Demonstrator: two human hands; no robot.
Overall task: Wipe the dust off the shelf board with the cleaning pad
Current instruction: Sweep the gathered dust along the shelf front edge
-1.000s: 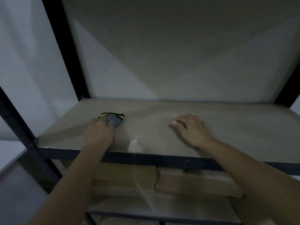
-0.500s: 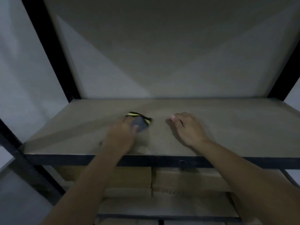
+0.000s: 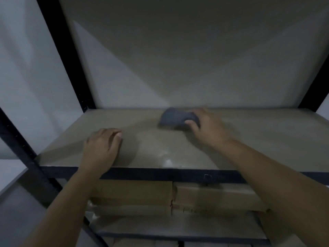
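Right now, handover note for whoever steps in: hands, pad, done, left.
Right hand: pressing the cleaning pad on the shelf board, near the back wall at mid-width; blurred, so mid-stroke.
Left hand: empty, flat on the board near the front-left edge.
Done: cannot tell how much is wiped; a pale smear shows by the front edge at centre.
Left: probably the right half and back corners, then a check of the front edge.

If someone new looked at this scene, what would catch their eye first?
First, the dark cleaning pad, blurred, near the back of the shelf board under the right hand. Then the left hand, resting flat near the front edge, and the cardboard boxes stacked beneath.
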